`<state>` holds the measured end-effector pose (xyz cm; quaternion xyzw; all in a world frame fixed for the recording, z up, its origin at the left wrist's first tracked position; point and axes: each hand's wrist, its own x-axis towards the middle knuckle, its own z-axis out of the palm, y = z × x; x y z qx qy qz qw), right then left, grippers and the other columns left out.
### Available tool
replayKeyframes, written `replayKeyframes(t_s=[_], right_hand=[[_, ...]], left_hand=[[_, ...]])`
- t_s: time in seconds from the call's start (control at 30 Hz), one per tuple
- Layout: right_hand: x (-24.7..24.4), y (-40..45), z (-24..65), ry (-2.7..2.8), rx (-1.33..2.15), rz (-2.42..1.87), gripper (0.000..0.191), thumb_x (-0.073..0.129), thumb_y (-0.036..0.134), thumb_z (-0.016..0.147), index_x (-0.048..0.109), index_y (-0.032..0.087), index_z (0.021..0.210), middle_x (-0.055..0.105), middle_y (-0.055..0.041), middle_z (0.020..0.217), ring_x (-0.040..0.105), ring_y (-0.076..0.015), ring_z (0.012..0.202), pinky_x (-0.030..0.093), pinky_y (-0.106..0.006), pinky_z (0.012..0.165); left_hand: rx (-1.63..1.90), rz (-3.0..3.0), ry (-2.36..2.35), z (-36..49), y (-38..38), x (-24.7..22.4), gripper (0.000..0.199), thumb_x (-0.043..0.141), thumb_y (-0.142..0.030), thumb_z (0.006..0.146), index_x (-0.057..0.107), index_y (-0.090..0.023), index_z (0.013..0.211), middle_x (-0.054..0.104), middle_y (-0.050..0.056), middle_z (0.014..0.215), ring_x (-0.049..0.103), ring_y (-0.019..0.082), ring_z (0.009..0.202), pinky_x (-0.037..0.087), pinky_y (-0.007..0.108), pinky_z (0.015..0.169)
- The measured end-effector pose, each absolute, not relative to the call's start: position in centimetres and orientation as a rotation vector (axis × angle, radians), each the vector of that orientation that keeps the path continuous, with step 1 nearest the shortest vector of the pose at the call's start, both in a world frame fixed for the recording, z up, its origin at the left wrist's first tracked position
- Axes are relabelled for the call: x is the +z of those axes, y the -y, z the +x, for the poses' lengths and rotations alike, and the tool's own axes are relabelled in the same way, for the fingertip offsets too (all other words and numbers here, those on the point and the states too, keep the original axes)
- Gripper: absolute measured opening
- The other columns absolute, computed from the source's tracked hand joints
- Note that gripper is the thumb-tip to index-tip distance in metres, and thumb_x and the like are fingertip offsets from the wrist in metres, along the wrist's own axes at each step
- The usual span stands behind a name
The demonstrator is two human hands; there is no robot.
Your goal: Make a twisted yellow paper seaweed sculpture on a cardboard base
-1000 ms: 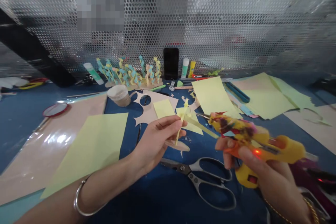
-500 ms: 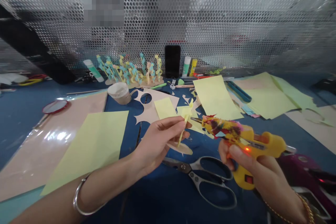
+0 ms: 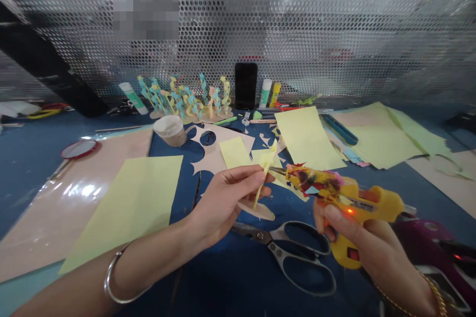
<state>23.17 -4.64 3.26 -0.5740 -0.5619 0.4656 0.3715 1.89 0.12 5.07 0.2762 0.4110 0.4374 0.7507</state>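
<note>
Head view: perforated metal panel (image 3: 327, 5) rose behind everything, and below it ran my dark blue bench (image 3: 215, 272). On its left side lay a broad yellow sheet (image 3: 137, 198), partly over pinkish paper (image 3: 111, 146) under shiny clear wrapping. My right hand (image 3: 375, 242) was wrapped around a yellow glue gun (image 3: 372, 203), its red light lit and its nozzle pointing left. Just below and between my hands, the scissors (image 3: 273, 246) rested on the bench, handles towards the right. At the back stood a cluster of curled paper strands (image 3: 186, 99), with a dark phone (image 3: 246, 86) upright to its right and a whitish tub (image 3: 170, 131) in front. My left hand (image 3: 228, 195) pinched a thin yellow paper strip (image 3: 265, 173) near the middle, right at the nozzle; I could not tell whether they touched. Beneath those fingers showed a pale disc (image 3: 262, 210), partly hidden.
</note>
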Motion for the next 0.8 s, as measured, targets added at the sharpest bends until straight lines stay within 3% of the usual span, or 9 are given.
replayKeyframes(t_s=[0.6, 0.7, 0.8], right_hand=[[3.9, 4.51, 22.9, 1.539, 1.031, -1.462, 0.038, 0.053, 0.05, 0.082, 0.056, 0.02, 0.059, 0.05, -0.0004, 0.054, 0.047, -0.0122, 0.047, 0.041, -0.022, 0.04], [3.82, 4.69, 22.92, 1.652, 0.901, -1.459, 0.026, 0.055, 0.044, 0.083, 0.06, 0.022, 0.07, 0.059, -0.002, 0.061, 0.057, -0.0164, 0.055, 0.049, -0.025, 0.046], [3.82, 4.96, 22.91, 1.766, 0.687, -1.434, 0.018, 0.06, 0.038, 0.081, 0.062, 0.025, 0.093, 0.067, -0.0061, 0.087, 0.064, -0.0246, 0.078, 0.053, -0.032, 0.06]], left_hand=[[0.94, 0.617, -0.897, 1.74, -0.23, 4.96, 0.013, 0.074, -0.023, 0.073, 0.072, -0.016, 0.084, 0.071, 0.003, 0.08, 0.062, 0.008, 0.058, 0.049, 0.017, 0.05], [0.948, 0.621, -0.92, 1.77, -0.22, 5.04, 0.015, 0.076, -0.023, 0.07, 0.072, -0.015, 0.082, 0.071, 0.003, 0.077, 0.062, 0.01, 0.058, 0.049, 0.017, 0.049], [0.972, 0.642, -0.946, 1.83, -0.2, 5.02, 0.016, 0.077, -0.023, 0.068, 0.072, -0.015, 0.081, 0.071, 0.003, 0.077, 0.063, 0.01, 0.06, 0.048, 0.017, 0.048]])
